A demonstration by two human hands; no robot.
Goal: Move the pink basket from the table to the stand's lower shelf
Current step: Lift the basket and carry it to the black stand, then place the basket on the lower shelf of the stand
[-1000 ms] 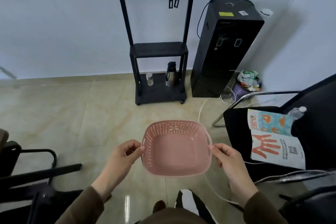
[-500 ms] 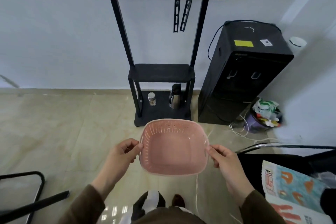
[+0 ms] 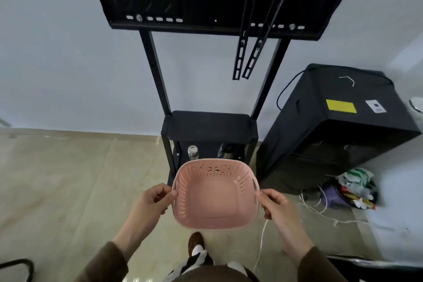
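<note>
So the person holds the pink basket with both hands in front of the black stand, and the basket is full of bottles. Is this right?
Not quite. The head view shows the pink basket empty. The left hand and right hand do hold its sides in front of the black stand.

Nothing here can actually be read. The black cabinet (image 3: 338, 126) beside the stand carries a plain yellow sticker (image 3: 341, 106) on its top, with no lettering that shows, and next to it a small white label (image 3: 375, 106) whose dark print is too small and blurred to make out. The pink basket (image 3: 215, 192) bears only a moulded star-shaped cut-out pattern on its far wall, no words or numbers. The packets in the rubbish bin (image 3: 352, 190) show colours but no legible print
</note>
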